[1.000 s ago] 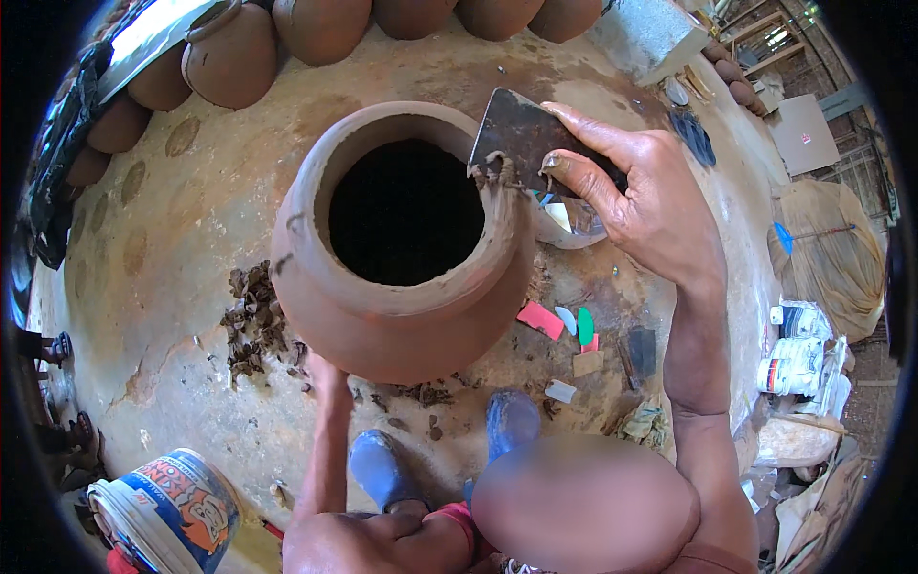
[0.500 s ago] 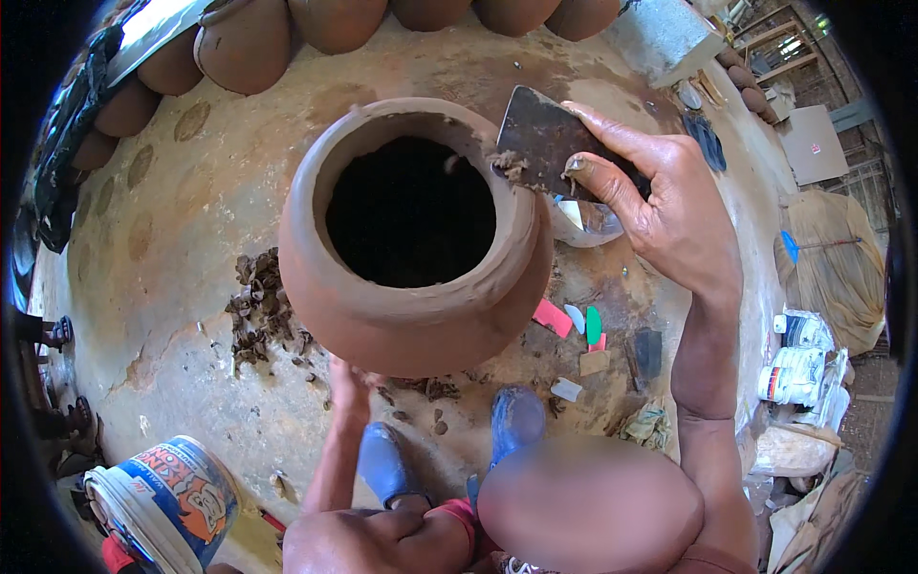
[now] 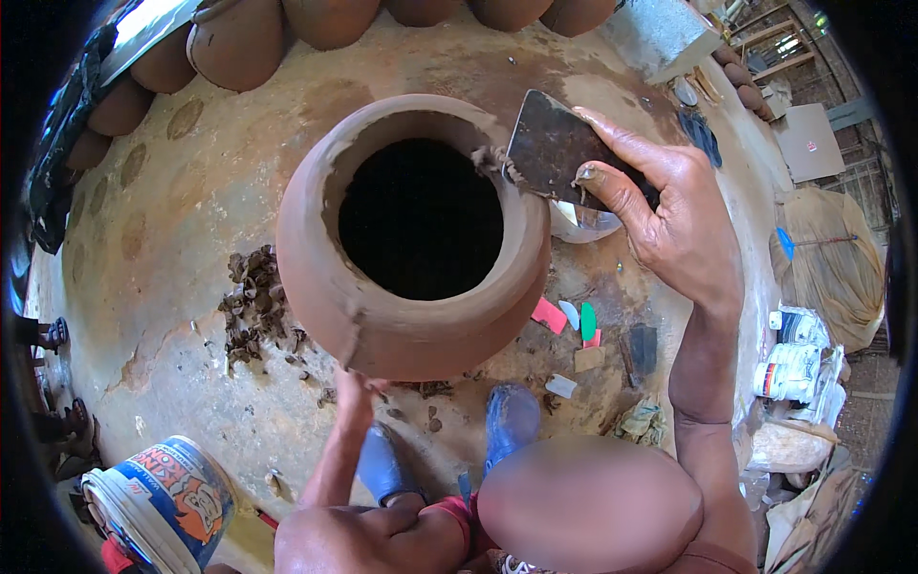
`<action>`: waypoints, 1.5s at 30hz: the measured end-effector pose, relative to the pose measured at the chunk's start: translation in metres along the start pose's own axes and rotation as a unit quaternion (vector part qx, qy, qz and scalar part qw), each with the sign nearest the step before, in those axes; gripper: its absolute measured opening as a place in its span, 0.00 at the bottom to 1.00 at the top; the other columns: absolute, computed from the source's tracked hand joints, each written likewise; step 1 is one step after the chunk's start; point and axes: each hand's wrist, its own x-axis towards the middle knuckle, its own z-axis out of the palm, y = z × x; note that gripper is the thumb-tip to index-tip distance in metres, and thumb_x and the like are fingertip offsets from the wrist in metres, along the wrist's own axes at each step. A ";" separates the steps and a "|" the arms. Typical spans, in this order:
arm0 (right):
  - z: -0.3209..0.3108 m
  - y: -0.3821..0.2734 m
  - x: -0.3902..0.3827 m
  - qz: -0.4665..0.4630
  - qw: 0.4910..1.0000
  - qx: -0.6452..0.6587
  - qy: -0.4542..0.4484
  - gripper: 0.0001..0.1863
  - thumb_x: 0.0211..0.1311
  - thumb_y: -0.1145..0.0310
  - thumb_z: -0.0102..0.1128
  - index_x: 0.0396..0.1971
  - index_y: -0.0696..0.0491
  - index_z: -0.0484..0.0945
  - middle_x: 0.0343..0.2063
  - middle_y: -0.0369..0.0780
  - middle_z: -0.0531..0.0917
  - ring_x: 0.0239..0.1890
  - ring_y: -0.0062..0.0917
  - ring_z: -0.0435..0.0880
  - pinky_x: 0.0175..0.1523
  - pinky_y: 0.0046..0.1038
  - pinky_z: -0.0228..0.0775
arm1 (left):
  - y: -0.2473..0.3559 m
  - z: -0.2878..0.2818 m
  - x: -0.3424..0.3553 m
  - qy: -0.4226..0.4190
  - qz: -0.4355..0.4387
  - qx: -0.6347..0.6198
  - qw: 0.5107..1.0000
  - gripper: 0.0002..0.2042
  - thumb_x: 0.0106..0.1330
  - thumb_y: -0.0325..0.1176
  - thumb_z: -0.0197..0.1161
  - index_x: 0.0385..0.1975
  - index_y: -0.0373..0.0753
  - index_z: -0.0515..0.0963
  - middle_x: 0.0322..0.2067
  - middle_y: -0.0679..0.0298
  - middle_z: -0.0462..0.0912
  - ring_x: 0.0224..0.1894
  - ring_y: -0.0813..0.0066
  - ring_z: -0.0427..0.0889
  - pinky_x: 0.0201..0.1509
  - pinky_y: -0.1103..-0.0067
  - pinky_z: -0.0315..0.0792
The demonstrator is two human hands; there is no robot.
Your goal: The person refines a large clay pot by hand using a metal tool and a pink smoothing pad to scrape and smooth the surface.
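A round brown clay pot (image 3: pixel 402 335) stands before me, its wide mouth facing up and dark inside. My right hand (image 3: pixel 669 215) grips a flat dark rectangular plate (image 3: pixel 545 143) at the right side of the rim, where soft clay shavings (image 3: pixel 497 165) cling to the plate's edge. My left hand (image 3: pixel 356 390) is low at the near underside of the pot, its fingers mostly hidden, so whether it is open or closed is unclear. Small coloured flat pieces (image 3: pixel 548 314) lie right of the pot, and a heap of clay scraps (image 3: pixel 251 297) lies to its left.
Rows of brown pots (image 3: pixel 234 48) line the back, near a concrete block (image 3: pixel 660 43). A bucket (image 3: pixel 163 502) stands lower left. Sacks and containers (image 3: pixel 794 373) are piled at right. Another person's feet (image 3: pixel 53 335) show at the left edge. My blue footwear (image 3: pixel 507 426) is below the pot.
Marks on the pot's rim have moved from the left side round toward the near side, so it has turned. My right hand and the plate have shifted a little to the right.
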 end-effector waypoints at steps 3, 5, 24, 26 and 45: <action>0.002 0.006 -0.004 -0.005 1.000 0.014 0.006 0.23 0.69 0.66 0.70 0.59 0.65 0.82 0.44 0.60 0.87 0.45 0.53 0.90 0.49 0.39 0.80 | 0.041 0.000 0.035 0.080 0.082 -0.002 0.993 0.23 0.81 0.56 0.51 0.62 0.44 0.71 0.48 0.64 0.83 0.44 0.71 0.84 0.42 0.69 0.83; -0.001 0.001 -0.002 -0.005 1.000 0.023 0.001 0.23 0.70 0.67 0.69 0.59 0.65 0.81 0.44 0.60 0.87 0.45 0.52 0.90 0.49 0.38 0.80 | 0.035 -0.009 0.043 0.125 0.101 0.042 0.986 0.23 0.82 0.57 0.50 0.60 0.43 0.72 0.45 0.63 0.83 0.39 0.72 0.84 0.39 0.70 0.83; 0.005 -0.008 0.005 -0.001 1.000 -0.020 -0.020 0.23 0.74 0.69 0.65 0.64 0.64 0.79 0.45 0.56 0.90 0.45 0.27 0.91 0.52 0.31 0.80 | 0.018 0.010 0.002 0.058 0.005 -0.010 0.998 0.34 0.74 0.61 0.59 0.74 0.56 0.60 0.65 0.66 0.73 0.57 0.64 0.79 0.48 0.66 0.78; 0.004 -0.009 0.003 0.008 0.999 -0.020 -0.024 0.24 0.73 0.68 0.66 0.64 0.64 0.79 0.45 0.56 0.90 0.45 0.27 0.92 0.52 0.31 0.80 | 0.025 0.012 0.009 0.063 0.036 -0.010 0.997 0.33 0.75 0.60 0.59 0.74 0.57 0.60 0.63 0.68 0.74 0.57 0.67 0.79 0.50 0.66 0.77; 0.003 -0.034 -0.017 0.004 0.999 0.032 0.013 0.25 0.72 0.66 0.69 0.62 0.64 0.80 0.40 0.51 0.91 0.39 0.35 0.92 0.47 0.33 0.80 | 0.018 0.005 0.038 0.083 0.153 -0.010 0.985 0.30 0.81 0.50 0.58 0.75 0.41 0.64 0.64 0.62 0.77 0.65 0.68 0.76 0.66 0.69 0.73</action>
